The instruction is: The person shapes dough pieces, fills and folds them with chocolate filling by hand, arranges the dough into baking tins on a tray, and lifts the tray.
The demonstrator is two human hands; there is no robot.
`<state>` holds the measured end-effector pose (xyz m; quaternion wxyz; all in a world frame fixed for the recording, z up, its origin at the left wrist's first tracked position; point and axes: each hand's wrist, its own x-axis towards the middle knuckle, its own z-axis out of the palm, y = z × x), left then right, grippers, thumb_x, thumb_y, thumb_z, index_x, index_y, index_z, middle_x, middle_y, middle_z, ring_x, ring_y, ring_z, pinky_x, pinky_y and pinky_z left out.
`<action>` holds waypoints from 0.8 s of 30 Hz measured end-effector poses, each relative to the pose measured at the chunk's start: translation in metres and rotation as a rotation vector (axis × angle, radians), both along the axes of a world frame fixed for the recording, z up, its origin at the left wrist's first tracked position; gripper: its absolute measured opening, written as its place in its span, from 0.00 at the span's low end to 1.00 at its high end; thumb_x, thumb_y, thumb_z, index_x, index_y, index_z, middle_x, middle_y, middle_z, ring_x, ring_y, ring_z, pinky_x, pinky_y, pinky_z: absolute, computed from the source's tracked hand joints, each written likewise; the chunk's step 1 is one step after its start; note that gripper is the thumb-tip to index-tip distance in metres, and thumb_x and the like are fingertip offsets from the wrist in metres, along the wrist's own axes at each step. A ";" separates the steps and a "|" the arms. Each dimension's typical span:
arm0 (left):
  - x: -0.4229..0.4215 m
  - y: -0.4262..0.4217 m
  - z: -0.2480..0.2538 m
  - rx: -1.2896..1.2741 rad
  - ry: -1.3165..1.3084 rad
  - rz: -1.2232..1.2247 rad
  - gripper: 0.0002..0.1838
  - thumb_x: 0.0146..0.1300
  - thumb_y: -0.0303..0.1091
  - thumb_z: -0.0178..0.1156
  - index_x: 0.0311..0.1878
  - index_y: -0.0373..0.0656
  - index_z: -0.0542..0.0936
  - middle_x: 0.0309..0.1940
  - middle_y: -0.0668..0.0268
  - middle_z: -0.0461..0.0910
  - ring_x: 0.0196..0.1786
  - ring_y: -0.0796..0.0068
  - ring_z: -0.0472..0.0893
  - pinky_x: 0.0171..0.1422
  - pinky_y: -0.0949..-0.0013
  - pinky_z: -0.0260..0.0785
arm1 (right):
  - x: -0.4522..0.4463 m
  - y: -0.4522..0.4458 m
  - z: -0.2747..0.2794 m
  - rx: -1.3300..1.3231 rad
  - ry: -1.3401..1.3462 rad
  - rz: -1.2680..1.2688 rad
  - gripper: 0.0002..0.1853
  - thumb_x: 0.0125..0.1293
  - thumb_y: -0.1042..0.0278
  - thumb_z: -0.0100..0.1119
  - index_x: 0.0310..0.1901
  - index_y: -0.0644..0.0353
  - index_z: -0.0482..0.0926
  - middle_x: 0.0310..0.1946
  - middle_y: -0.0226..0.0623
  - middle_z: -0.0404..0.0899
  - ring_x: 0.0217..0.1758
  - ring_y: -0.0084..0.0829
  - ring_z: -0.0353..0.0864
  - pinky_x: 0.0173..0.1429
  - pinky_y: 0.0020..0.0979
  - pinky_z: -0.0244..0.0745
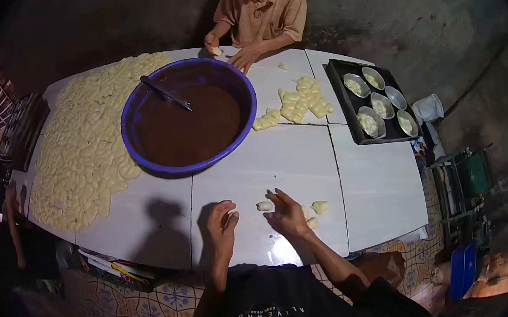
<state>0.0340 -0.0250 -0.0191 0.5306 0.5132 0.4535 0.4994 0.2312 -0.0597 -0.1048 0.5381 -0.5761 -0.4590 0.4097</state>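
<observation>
My left hand (220, 222) is just above the white table, its fingers curled around a small pale piece of dough (233, 211) that shows by the thumb. To its right, a small dough roll (264, 206) lies on the table. My right hand (287, 218) is beside that roll, fingers apart and nothing visible in them; whether a fingertip touches the roll I cannot tell. Close to the right hand's outer side lie several dough lumps (320, 207), partly hidden by the hand.
A large purple basin (131, 148) of brown filling holds tongs (165, 93). Many dough pieces (80, 158) cover the table's left side; more dough (303, 100) lies right of the basin. A black tray (338, 88) carries several metal bowls. A person (263, 12) works opposite.
</observation>
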 end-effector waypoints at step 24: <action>0.034 -0.027 0.009 -0.127 -0.328 -0.123 0.06 0.59 0.25 0.65 0.38 0.33 0.83 0.33 0.67 0.83 0.36 0.79 0.80 0.42 0.75 0.73 | -0.046 0.007 0.136 0.177 -0.096 0.144 0.34 0.74 0.40 0.33 0.52 0.64 0.78 0.53 0.39 0.70 0.56 0.33 0.70 0.56 0.33 0.68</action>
